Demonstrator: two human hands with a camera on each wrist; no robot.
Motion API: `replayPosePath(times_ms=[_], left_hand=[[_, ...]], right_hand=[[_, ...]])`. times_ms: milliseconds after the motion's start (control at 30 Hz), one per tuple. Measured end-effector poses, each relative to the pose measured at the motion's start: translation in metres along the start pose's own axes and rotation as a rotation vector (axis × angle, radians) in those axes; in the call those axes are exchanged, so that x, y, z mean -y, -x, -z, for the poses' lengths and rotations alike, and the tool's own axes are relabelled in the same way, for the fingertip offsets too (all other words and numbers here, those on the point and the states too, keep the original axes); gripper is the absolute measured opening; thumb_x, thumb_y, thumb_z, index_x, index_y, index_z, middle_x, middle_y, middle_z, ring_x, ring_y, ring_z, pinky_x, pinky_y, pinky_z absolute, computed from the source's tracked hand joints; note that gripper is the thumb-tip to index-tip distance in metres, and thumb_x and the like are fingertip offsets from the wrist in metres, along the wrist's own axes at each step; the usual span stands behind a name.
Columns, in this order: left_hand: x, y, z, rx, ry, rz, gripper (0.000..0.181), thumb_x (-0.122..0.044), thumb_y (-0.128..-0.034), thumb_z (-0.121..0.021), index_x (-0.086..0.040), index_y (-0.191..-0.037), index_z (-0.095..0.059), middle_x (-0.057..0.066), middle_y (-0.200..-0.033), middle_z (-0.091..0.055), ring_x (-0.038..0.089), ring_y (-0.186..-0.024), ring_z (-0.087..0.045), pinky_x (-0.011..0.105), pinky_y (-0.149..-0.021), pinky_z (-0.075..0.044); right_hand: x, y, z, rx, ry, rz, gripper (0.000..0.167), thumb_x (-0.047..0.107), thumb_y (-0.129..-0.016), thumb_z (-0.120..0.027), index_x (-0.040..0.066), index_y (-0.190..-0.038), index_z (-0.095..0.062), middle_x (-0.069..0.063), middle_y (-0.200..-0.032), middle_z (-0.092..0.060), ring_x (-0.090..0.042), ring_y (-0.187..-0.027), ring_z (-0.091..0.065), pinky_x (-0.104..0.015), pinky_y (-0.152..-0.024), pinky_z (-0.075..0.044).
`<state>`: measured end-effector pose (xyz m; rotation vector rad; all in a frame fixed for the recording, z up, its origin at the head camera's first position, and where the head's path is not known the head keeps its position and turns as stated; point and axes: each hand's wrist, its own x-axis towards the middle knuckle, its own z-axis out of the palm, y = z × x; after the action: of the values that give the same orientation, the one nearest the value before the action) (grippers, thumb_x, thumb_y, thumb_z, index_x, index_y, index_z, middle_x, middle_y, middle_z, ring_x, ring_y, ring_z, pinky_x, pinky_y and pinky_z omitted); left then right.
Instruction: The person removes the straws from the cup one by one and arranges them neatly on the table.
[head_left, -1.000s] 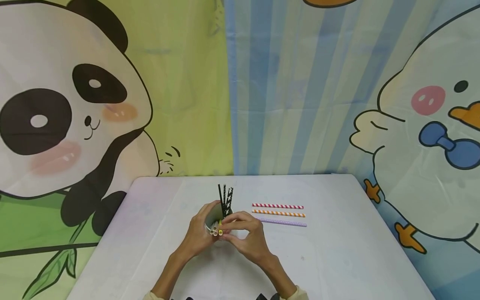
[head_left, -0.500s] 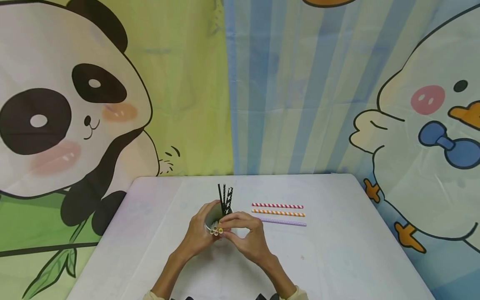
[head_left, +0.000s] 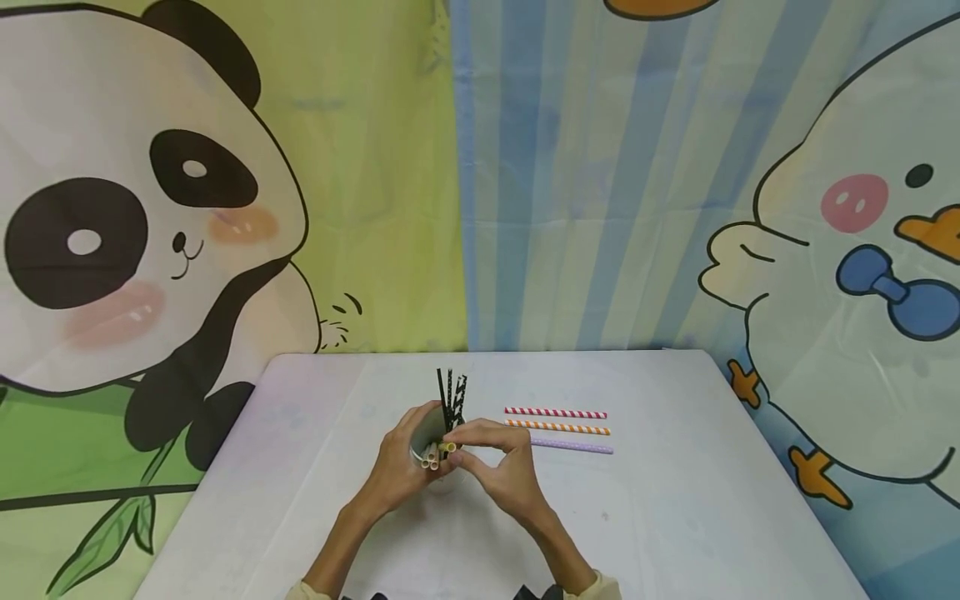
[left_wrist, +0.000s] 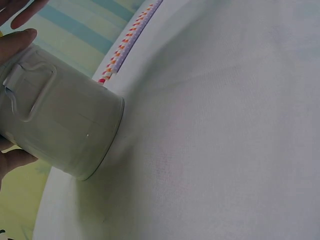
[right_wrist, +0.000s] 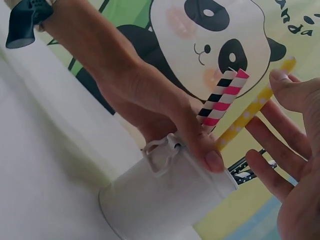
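Note:
In the head view my left hand grips a white metal pail around its side near the rim. A small handle loop shows on the pail's wall in the left wrist view. My right hand pinches a yellow paper straw with white dots near its upper end. That straw's lower part is inside the pail. Beside it stand a pink-and-white striped straw and a black-and-white striped straw. Several black patterned straws lean against the far rim. The pail's bottom inside is hidden.
On the white table, right of the pail, a red-and-white straw, an orange-and-white straw and a lilac straw lie side by side. Behind the table hangs a cartoon-printed curtain.
The right hand has moved slightly up and right with the upper end of the yellow straw, apart from the other straws' ends. The left hand and pail stay nearly in place.

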<state>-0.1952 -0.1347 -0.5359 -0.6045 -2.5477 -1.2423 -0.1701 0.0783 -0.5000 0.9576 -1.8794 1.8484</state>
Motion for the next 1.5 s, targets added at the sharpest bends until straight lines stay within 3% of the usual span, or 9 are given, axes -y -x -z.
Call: replayPosePath(times_ms=[367, 567, 767, 1167, 1267, 1400, 1500], left_hand=[[0.000, 0.000, -0.001, 0.003, 0.015, 0.024, 0.091, -0.046, -0.0818, -0.096, -0.018, -0.158, -0.054, 0.008, -0.138, -0.069, 0.025, -0.114, -0.071, 0.044, -0.088, -0.061], [-0.001, 0.000, -0.002, 0.000, 0.021, 0.026, 0.090, -0.045, -0.0816, -0.096, -0.019, -0.157, -0.055, 0.006, -0.139, -0.069, 0.026, -0.114, -0.071, 0.047, -0.090, -0.060], [-0.002, 0.000, -0.003, -0.003, 0.035, 0.032, 0.086, -0.042, -0.0833, -0.095, -0.021, -0.157, -0.055, 0.007, -0.141, -0.069, 0.028, -0.116, -0.072, 0.051, -0.090, -0.061], [-0.002, 0.000, -0.002, -0.002, 0.024, 0.043, 0.089, -0.049, -0.0827, -0.095, -0.023, -0.157, -0.055, 0.004, -0.137, -0.070, 0.023, -0.116, -0.071, 0.045, -0.090, -0.059], [-0.002, 0.000, -0.002, -0.003, 0.015, 0.044, 0.089, -0.051, -0.0825, -0.095, -0.024, -0.157, -0.055, 0.001, -0.137, -0.070, 0.020, -0.117, -0.070, 0.043, -0.090, -0.059], [-0.002, 0.000, -0.002, -0.006, 0.012, 0.052, 0.089, -0.051, -0.0818, -0.095, -0.025, -0.157, -0.055, -0.001, -0.138, -0.069, 0.018, -0.117, -0.069, 0.043, -0.091, -0.059], [-0.003, 0.000, -0.001, -0.004, 0.025, 0.064, 0.090, -0.050, -0.0813, -0.096, -0.024, -0.157, -0.055, -0.001, -0.139, -0.069, 0.018, -0.119, -0.069, 0.046, -0.093, -0.059]], right_hand=[[-0.002, -0.001, 0.000, -0.053, -0.142, -0.070, 0.014, -0.009, -0.092, -0.080, -0.009, -0.106, -0.081, -0.029, -0.102, -0.079, -0.013, -0.102, -0.081, -0.043, -0.087, -0.067], [0.001, -0.002, 0.000, -0.071, -0.152, -0.116, 0.015, -0.006, -0.095, -0.079, -0.006, -0.110, -0.082, -0.028, -0.107, -0.079, -0.013, -0.108, -0.079, -0.044, -0.087, -0.067], [0.002, -0.003, -0.001, -0.069, -0.182, -0.098, 0.017, -0.007, -0.096, -0.077, -0.011, -0.112, -0.079, -0.032, -0.106, -0.077, -0.012, -0.106, -0.078, -0.044, -0.085, -0.067], [0.004, -0.008, 0.004, -0.081, -0.266, -0.051, 0.017, -0.011, -0.096, -0.074, -0.017, -0.111, -0.076, -0.046, -0.105, -0.068, -0.015, -0.106, -0.078, -0.045, -0.085, -0.067], [0.005, -0.010, 0.007, -0.089, -0.257, -0.021, 0.017, -0.012, -0.095, -0.075, -0.017, -0.111, -0.076, -0.041, -0.103, -0.071, -0.015, -0.104, -0.077, -0.045, -0.083, -0.067], [0.008, -0.013, 0.011, -0.099, -0.259, 0.021, 0.020, -0.014, -0.094, -0.074, -0.011, -0.114, -0.078, -0.019, -0.105, -0.081, -0.019, -0.102, -0.079, -0.047, -0.081, -0.067], [0.010, -0.015, 0.015, -0.101, -0.251, 0.037, 0.023, -0.014, -0.095, -0.074, -0.008, -0.117, -0.079, -0.012, -0.106, -0.082, -0.026, -0.099, -0.080, -0.049, -0.081, -0.066]])
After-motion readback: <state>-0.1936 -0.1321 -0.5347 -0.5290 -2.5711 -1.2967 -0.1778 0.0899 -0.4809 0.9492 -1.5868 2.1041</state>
